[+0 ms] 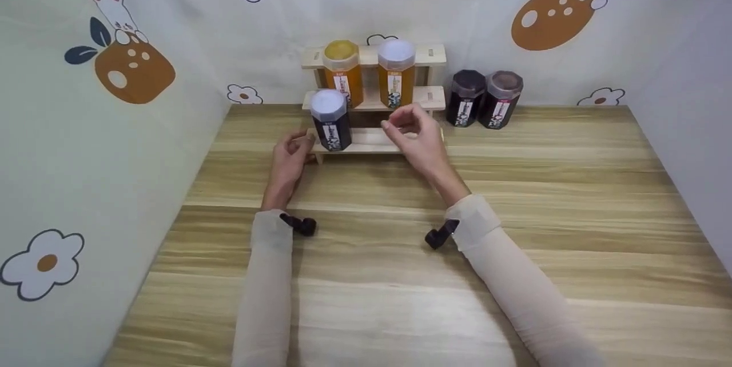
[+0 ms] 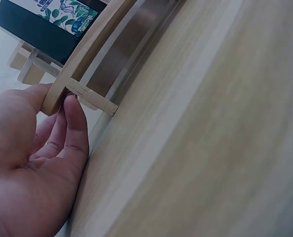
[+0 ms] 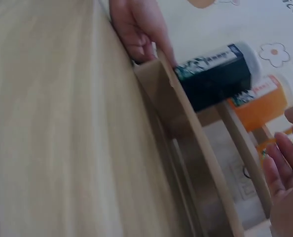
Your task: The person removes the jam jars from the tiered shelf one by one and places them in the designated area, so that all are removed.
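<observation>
A stepped wooden rack point(image 1: 372, 139) stands at the back of the table. On its lowest step, at the left end, sits a dark jar with a white lid point(image 1: 330, 121). Two orange jars point(image 1: 343, 72) point(image 1: 396, 72) stand on the step above. My left hand point(image 1: 300, 144) pinches the rack's front left corner; in the left wrist view the thumb and a finger point(image 2: 70, 111) close on the end of the front rail point(image 2: 87, 47). My right hand point(image 1: 400, 126) hovers over the lowest step, to the right of the dark jar, with fingers loosely curled and holding nothing.
Two more dark jars point(image 1: 464, 98) point(image 1: 501, 99) stand on the table just right of the rack. Patterned cloth walls close in the table on the left, back and right. The wooden tabletop point(image 1: 400, 275) stretches toward me.
</observation>
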Tool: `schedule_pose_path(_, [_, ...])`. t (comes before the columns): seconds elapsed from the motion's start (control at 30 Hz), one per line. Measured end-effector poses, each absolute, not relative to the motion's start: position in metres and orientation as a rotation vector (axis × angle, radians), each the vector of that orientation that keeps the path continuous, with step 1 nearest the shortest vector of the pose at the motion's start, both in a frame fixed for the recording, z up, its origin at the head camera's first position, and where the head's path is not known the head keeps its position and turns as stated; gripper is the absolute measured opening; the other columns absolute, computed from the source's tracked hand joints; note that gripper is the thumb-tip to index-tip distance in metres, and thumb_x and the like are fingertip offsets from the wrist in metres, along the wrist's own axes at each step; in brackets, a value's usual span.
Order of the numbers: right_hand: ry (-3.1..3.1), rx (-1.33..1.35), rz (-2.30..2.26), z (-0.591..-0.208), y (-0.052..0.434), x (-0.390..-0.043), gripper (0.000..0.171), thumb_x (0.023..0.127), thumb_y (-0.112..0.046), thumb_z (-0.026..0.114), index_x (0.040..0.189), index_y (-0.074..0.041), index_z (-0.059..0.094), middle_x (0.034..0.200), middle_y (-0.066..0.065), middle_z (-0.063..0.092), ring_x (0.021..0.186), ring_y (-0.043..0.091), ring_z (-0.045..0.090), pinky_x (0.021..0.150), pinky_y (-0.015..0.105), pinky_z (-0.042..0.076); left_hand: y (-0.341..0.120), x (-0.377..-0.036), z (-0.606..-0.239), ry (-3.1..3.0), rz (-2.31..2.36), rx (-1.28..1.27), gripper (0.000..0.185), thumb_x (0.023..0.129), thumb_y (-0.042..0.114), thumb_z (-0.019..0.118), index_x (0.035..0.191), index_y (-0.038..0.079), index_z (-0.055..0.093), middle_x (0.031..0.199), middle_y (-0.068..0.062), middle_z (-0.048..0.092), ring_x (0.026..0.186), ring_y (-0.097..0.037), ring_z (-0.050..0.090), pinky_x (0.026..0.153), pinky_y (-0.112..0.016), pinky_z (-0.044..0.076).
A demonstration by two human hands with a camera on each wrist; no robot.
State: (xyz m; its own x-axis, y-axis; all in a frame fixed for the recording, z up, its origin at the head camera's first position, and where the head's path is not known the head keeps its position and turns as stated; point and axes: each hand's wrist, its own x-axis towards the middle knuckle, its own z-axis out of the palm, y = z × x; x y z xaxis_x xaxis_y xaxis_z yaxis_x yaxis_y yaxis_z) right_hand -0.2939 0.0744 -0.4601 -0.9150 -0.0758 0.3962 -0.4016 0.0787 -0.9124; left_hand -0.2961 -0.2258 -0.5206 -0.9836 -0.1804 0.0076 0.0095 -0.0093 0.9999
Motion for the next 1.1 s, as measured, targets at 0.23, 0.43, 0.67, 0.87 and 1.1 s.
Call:
schedule_pose_path(0.23, [-2.166,0.614,2.045,-0.47,0.042,-0.29,0.051,0.095,-0.02,0.087,0.136,0.0,0.063,0.135,0.022,0.069,0.126,0.032,0.068,0.108,0.04,0.06,-0.226,-0.295,-0.517,-2.09,-2.162,0.193,0.05,0.108,0.018,0.068,0.148,-0.009,0.053,0.138,-0.03,0.067,0.1,-0.012,0.071,0.083,-0.025,0.065])
schedule_pose_path(0.43, [-2.201,0.567,2.081,-0.48,0.023,-0.288,0.07,0.091,-0.025,0.09,0.149,-0.005,0.055,0.149,0.016,0.062,0.139,0.032,0.06,0.119,0.043,0.053,-0.225,-0.294,-0.517,-2.108,-2.136,0.202,0.053,0.107,0.022,0.069,0.148,-0.008,0.054,0.134,-0.027,0.069,0.097,-0.012,0.071,0.083,-0.024,0.064])
schedule_pose_path(0.67, [-2.218,0.53,2.053,-0.484,0.008,-0.287,0.077,0.09,-0.026,0.091,0.153,-0.007,0.051,0.155,0.013,0.058,0.143,0.029,0.057,0.12,0.041,0.051,-0.226,-0.297,-0.522,-2.138,-2.085,0.194,0.049,0.107,0.025,0.07,0.144,-0.003,0.057,0.134,-0.026,0.07,0.101,-0.013,0.07,0.083,-0.024,0.064])
schedule_pose_path(0.87, [-2.194,0.507,2.126,-0.482,-0.004,-0.287,0.08,0.09,-0.02,0.091,0.155,-0.005,0.048,0.155,0.017,0.057,0.142,0.034,0.06,0.119,0.042,0.052,-0.226,-0.296,-0.52,-2.157,-2.082,0.2,0.047,0.108,0.024,0.069,0.145,-0.002,0.057,0.135,-0.025,0.07,0.107,-0.018,0.07,0.085,-0.026,0.065])
schedule_pose_path(1.1, [-2.27,0.417,2.04,-0.48,-0.017,-0.287,0.081,0.089,-0.024,0.092,0.155,-0.008,0.049,0.154,0.014,0.058,0.144,0.028,0.057,0.124,0.038,0.047,-0.228,-0.297,-0.522,-2.149,-2.081,0.165,0.048,0.107,0.027,0.071,0.144,-0.002,0.059,0.131,-0.023,0.071,0.103,-0.015,0.071,0.086,-0.026,0.065])
